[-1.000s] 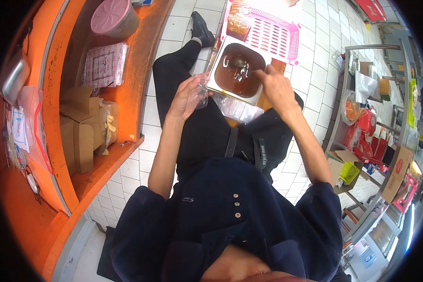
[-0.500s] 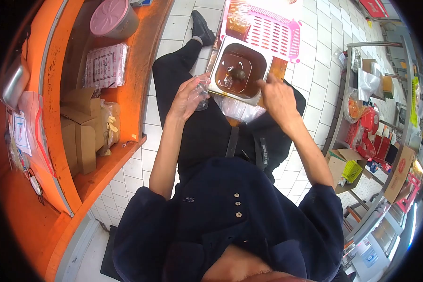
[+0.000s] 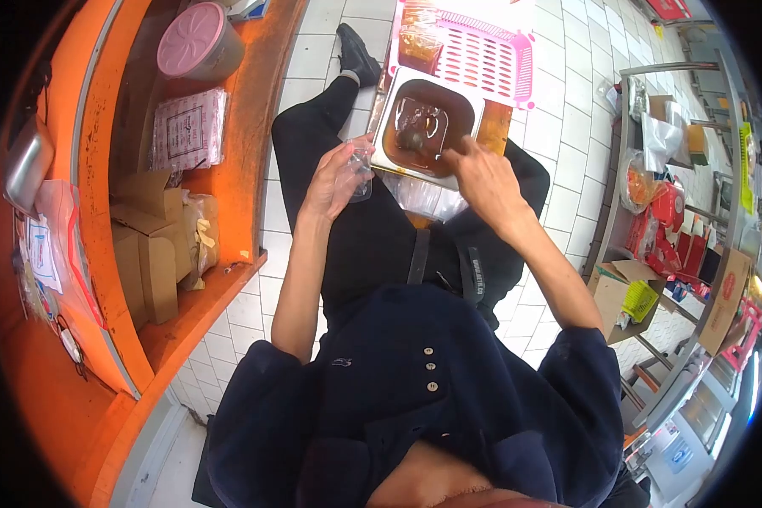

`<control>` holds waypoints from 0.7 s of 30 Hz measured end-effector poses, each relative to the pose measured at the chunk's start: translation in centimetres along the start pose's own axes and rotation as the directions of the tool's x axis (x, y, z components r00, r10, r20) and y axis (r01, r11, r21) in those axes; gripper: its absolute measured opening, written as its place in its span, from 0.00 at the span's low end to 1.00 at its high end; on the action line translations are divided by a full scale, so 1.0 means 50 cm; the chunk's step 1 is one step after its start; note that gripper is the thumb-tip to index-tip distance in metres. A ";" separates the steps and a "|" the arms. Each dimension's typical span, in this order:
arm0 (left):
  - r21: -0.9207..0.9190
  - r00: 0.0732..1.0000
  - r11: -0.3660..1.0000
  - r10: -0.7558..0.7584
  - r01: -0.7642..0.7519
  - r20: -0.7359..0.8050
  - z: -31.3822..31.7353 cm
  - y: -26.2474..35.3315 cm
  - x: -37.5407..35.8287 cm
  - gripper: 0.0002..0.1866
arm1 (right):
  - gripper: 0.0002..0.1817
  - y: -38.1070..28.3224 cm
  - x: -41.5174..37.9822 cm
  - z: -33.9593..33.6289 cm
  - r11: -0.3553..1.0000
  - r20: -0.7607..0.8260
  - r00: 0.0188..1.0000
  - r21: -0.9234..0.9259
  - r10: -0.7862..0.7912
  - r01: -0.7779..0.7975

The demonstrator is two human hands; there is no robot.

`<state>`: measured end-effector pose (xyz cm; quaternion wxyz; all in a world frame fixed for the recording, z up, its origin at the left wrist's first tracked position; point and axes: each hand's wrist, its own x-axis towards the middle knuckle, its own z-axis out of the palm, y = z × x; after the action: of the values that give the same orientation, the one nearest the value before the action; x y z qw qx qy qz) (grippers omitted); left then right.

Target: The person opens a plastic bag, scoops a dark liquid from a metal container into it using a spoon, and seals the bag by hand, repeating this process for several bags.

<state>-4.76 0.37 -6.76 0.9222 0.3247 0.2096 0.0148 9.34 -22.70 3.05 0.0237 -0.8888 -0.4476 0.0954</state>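
Note:
A square metal pan of brown liquid stands between my legs. My left hand, at the pan's near left corner, is closed around a small clear plastic cup. Over the pan's right rim, my right hand is pinched on what looks like a ladle, its handle mostly hidden by the fingers. The ladle's dark round bowl sits in the liquid, partly covered by it and by glare.
A pink slotted basket lies beyond the pan, with filled clear bags at its left. Clear plastic packaging is just below the pan. An orange shelf stands left; a cluttered metal rack stands right.
My right hand and the ladle bowl have moved left across the pan, and the bowl looks lower in the liquid. My left hand still holds the cup in nearly the same place.

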 end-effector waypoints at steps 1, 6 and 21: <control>0.003 1.000 1.000 -0.004 0.003 0.007 -0.003 -0.002 0.000 0.33 | 0.09 -0.001 -0.011 -0.011 1.000 0.035 0.999 -0.008 -0.003 0.003; 0.027 0.999 0.999 -0.017 0.016 0.028 -0.004 0.000 0.000 0.34 | 0.11 0.022 0.019 -0.006 0.990 -0.038 0.995 -0.104 0.094 -0.098; 0.043 1.000 0.999 0.011 -0.010 -0.009 0.001 -0.001 -0.003 0.34 | 0.10 0.012 -0.008 -0.016 0.999 0.043 0.999 -0.031 -0.006 0.007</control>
<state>-4.90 0.27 -6.69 0.9140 0.3454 0.2123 0.0165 9.73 -23.35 3.82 0.0004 -0.8853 -0.4524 0.1075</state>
